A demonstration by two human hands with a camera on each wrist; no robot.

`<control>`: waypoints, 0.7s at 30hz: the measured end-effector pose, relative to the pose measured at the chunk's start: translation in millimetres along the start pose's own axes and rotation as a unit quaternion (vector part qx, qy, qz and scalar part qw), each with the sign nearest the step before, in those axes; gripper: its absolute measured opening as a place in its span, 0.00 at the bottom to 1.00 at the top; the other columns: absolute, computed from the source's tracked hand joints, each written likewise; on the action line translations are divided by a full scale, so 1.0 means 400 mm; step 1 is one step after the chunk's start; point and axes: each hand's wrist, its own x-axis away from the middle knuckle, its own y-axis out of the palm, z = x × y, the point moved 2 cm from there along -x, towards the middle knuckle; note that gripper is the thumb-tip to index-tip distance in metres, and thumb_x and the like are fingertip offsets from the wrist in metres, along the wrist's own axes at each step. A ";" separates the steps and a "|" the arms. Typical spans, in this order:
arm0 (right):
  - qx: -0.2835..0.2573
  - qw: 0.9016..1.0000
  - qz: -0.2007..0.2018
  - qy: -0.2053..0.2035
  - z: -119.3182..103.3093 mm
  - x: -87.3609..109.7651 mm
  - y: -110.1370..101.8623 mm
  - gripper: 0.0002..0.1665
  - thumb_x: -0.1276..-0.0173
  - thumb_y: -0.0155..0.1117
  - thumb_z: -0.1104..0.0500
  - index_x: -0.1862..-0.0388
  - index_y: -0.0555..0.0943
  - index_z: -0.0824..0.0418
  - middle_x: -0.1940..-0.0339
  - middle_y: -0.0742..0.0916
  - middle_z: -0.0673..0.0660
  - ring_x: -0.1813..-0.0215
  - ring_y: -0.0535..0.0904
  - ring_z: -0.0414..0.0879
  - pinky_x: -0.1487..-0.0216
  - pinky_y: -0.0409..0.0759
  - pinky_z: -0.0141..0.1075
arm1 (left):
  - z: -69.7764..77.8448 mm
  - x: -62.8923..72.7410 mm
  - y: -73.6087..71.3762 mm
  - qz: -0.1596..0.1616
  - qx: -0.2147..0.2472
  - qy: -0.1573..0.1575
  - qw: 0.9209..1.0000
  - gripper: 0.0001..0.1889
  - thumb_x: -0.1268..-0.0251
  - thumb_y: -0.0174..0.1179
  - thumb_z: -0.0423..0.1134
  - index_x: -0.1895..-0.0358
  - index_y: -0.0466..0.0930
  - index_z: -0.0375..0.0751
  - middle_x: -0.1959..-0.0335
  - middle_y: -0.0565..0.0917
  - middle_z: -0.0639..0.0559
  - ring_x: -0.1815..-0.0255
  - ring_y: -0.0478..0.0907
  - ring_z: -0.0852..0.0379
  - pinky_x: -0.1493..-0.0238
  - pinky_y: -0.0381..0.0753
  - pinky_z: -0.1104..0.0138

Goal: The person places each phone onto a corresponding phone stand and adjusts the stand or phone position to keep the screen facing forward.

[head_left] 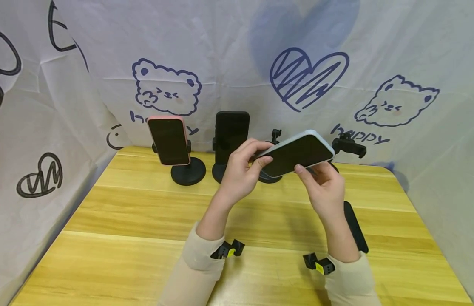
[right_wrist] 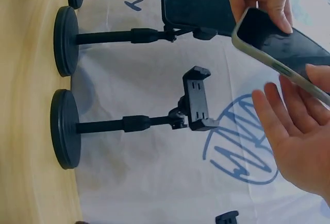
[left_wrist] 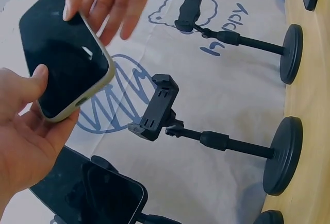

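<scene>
A phone (head_left: 298, 155) in a pale case is held tilted above the back of the table, dark screen up. My left hand (head_left: 242, 172) grips its left end, thumb on the screen and fingers underneath. At the lower right edge, my right hand (head_left: 325, 189) pinches it between thumb and fingers; in the right wrist view several of that hand's fingers (right_wrist: 286, 113) stretch out below the phone. Behind the held phone is a black phone stand with an empty clamp (left_wrist: 157, 108), seen fully in the left wrist view. Another empty stand clamp (head_left: 349, 146) is to the right.
A pink-cased phone (head_left: 168, 142) and a black phone (head_left: 231, 136) stand in holders at the back left. Another dark phone (head_left: 356, 227) lies on the wooden table (head_left: 118, 255), partly behind my right forearm. White cloth (head_left: 229, 51) with drawings hangs behind.
</scene>
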 end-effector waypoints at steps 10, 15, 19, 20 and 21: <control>-0.165 0.983 -0.032 0.074 0.036 0.000 0.013 0.10 0.26 0.59 0.77 0.49 0.80 0.77 0.57 0.91 0.52 0.55 0.90 0.43 0.51 0.88 0.39 | -0.005 0.002 0.013 -0.019 0.002 -0.032 0.999 0.13 0.25 0.60 0.30 0.42 0.83 0.34 0.51 0.82 0.44 0.55 0.78 0.53 0.55 0.80 0.67; -0.175 0.982 -0.013 0.073 0.041 0.001 0.019 0.11 0.24 0.57 0.75 0.49 0.82 0.67 0.56 0.90 0.52 0.53 0.90 0.43 0.50 0.87 0.39 | -0.009 0.006 0.022 -0.009 0.017 -0.042 0.999 0.13 0.24 0.61 0.31 0.41 0.83 0.35 0.51 0.82 0.44 0.55 0.78 0.53 0.60 0.80 0.67; -0.170 0.984 0.006 0.058 0.039 -0.006 0.013 0.11 0.23 0.58 0.73 0.49 0.82 0.64 0.57 0.89 0.52 0.54 0.90 0.42 0.50 0.87 0.37 | -0.020 0.005 0.032 0.008 0.029 -0.036 0.999 0.15 0.22 0.60 0.33 0.38 0.81 0.36 0.44 0.81 0.44 0.46 0.79 0.52 0.53 0.80 0.66; -0.171 0.984 0.010 0.053 0.038 -0.009 0.011 0.11 0.23 0.58 0.73 0.49 0.82 0.64 0.57 0.89 0.52 0.54 0.90 0.42 0.50 0.88 0.37 | -0.024 0.004 0.035 0.014 0.035 -0.032 0.999 0.16 0.22 0.59 0.33 0.36 0.80 0.35 0.41 0.80 0.44 0.42 0.78 0.50 0.48 0.80 0.65; -0.176 0.983 0.014 0.049 0.038 -0.012 0.008 0.10 0.23 0.58 0.72 0.49 0.82 0.64 0.57 0.89 0.53 0.55 0.90 0.42 0.50 0.88 0.36 | -0.029 0.003 0.037 0.020 0.042 -0.027 0.999 0.17 0.21 0.58 0.33 0.35 0.79 0.34 0.38 0.78 0.43 0.38 0.77 0.49 0.43 0.80 0.63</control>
